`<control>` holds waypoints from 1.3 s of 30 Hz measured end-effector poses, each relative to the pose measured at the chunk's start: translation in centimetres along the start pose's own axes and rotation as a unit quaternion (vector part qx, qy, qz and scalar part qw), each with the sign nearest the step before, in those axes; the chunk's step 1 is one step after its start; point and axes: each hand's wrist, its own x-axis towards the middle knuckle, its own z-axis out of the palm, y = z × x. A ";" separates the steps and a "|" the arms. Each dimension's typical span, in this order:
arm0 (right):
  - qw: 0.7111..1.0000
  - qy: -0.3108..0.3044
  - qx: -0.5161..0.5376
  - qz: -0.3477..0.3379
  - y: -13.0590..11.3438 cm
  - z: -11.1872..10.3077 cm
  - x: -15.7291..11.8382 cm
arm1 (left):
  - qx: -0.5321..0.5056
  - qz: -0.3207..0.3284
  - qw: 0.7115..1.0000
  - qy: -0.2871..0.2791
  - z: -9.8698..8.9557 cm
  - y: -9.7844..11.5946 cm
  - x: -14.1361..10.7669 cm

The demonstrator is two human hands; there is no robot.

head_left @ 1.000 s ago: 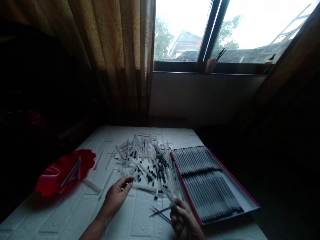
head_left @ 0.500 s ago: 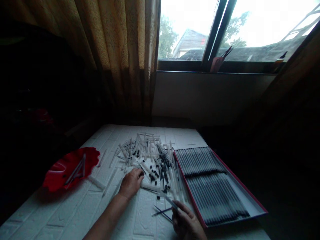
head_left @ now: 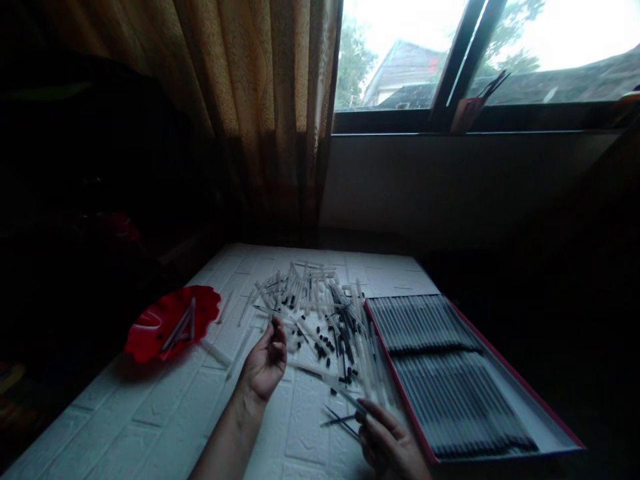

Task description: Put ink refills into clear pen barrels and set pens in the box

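My right hand (head_left: 390, 440) pinches a clear ballpoint pen barrel (head_left: 350, 398) that points up and left. Just left of that hand, thin dark pen refills (head_left: 341, 421) lie crossed on the table. My left hand (head_left: 265, 363) is turned palm up, its fingers curled together near the tips; whatever they hold is too small to make out. Beyond it lies a heap of clear pen barrels and caps (head_left: 305, 290). Small black plugs (head_left: 324, 343) are scattered between the hands and the heap, beside a bunch of dark refills (head_left: 345, 323).
A shallow red box (head_left: 557, 437) on the right holds two rows of pens (head_left: 457, 400). To the left, a red scalloped dish (head_left: 140, 343) holds a few clear barrels. The white brick-patterned table (head_left: 165, 427) stands before a curtain (head_left: 280, 100) and a window.
My left hand has lifted off the small pieces and rolled palm up. My right hand keeps its hold on the barrel. The whole view has shifted, so everything sits further right.
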 end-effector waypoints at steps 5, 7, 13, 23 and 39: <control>1.000 -0.001 -0.030 -0.001 -0.4 0.2 -0.1 | -0.025 -0.069 0.997 0.003 0.1 -1.8 -1.6; 0.999 0.006 -0.039 -0.017 -0.4 0.3 -0.1 | -0.027 -0.090 0.996 0.007 -0.1 -2.3 -2.3; 0.993 0.016 -0.092 -0.070 -0.3 0.7 -0.4 | 0.012 -0.072 0.996 0.052 -0.5 -3.6 -3.3; 0.977 0.052 -0.155 -0.139 -0.3 1.8 -1.3 | 0.228 -0.001 0.972 0.056 -2.5 -4.4 -4.6; 0.959 0.033 -0.235 -0.151 -0.3 2.1 -1.8 | 0.387 0.079 0.917 -0.051 -4.6 -4.6 -4.7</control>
